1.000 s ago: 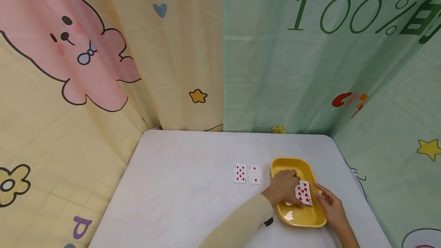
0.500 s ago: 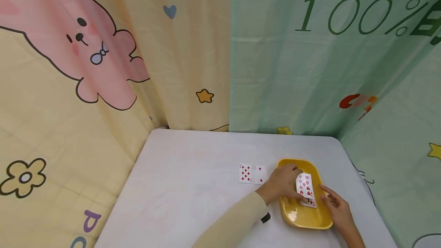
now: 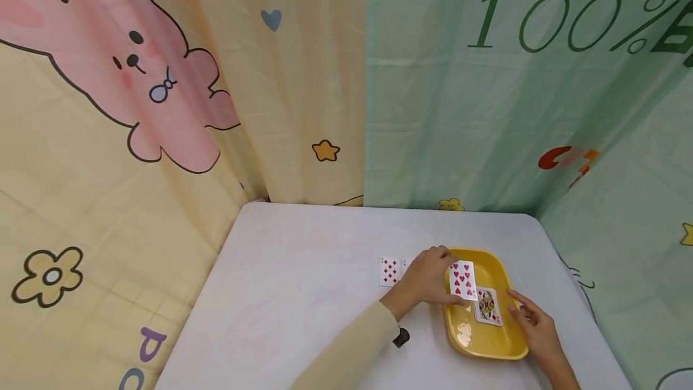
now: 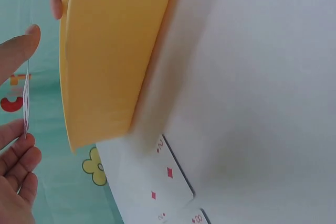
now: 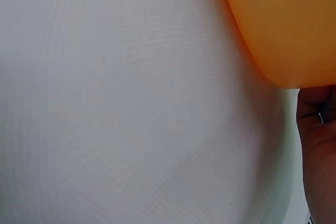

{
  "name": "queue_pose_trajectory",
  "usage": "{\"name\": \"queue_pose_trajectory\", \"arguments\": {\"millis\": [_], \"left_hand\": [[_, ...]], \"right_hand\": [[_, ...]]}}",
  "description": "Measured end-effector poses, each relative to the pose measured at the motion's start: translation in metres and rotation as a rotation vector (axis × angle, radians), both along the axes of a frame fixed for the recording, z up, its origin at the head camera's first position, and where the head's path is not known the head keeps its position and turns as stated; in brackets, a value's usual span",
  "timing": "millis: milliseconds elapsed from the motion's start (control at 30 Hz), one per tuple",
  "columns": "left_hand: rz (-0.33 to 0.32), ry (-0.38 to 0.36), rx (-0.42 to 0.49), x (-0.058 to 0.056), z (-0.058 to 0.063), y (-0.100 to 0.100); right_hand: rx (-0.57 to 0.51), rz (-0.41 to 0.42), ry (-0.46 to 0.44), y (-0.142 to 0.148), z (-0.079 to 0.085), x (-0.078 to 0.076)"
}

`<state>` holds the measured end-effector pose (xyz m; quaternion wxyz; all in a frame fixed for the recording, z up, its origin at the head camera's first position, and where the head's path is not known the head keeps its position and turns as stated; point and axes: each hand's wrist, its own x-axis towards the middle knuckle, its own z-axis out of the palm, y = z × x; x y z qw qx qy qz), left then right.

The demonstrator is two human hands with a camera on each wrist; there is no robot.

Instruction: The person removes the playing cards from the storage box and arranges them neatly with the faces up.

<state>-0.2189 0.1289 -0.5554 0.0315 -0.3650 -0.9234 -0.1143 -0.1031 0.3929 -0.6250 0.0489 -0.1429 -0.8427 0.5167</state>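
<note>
My left hand [image 3: 428, 275] pinches a hearts card [image 3: 462, 280] by its two ends, thumb opposite the fingers, over the left side of the yellow tray [image 3: 471, 339]. Seen from the left wrist, that hearts card [image 4: 26, 100] is edge-on and above the rim. A face card of diamonds [image 3: 488, 307] lies face up in the tray. My right hand [image 3: 538, 330] grips the tray's right rim. On the table left of the tray are an eight of diamonds [image 3: 389, 271] and a two of diamonds [image 4: 163, 177], the latter mostly hidden by my left hand in the head view.
The white table [image 3: 303, 294] extends to the left of the cards. Patterned curtains, one yellow [image 3: 303, 89] and one green [image 3: 422, 113], hang along its back and sides.
My left hand has lifted the hearts card off the pile and carried it left, uncovering the face card. The right hand keeps its grip on the tray. The head view has shifted slightly.
</note>
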Motion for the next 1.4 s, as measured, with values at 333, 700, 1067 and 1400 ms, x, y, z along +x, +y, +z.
{"name": "queue_pose_trajectory", "arguments": {"millis": [333, 700, 1067, 1400], "left_hand": [[0.075, -0.039, 0.101, -0.01, 0.005, -0.045], [0.151, -0.065, 0.143, -0.021, -0.002, -0.1], [0.215, -0.101, 0.189, -0.043, -0.004, -0.16], [0.256, -0.198, 0.137, -0.041, -0.017, -0.182]], "right_hand": [[-0.009, -0.007, -0.009, 0.003, -0.001, -0.001], [-0.013, -0.007, -0.007, 0.0, -0.001, 0.002], [0.003, -0.016, 0.003, -0.001, 0.002, -0.001], [0.009, -0.027, -0.02, -0.001, -0.001, -0.002]]}}
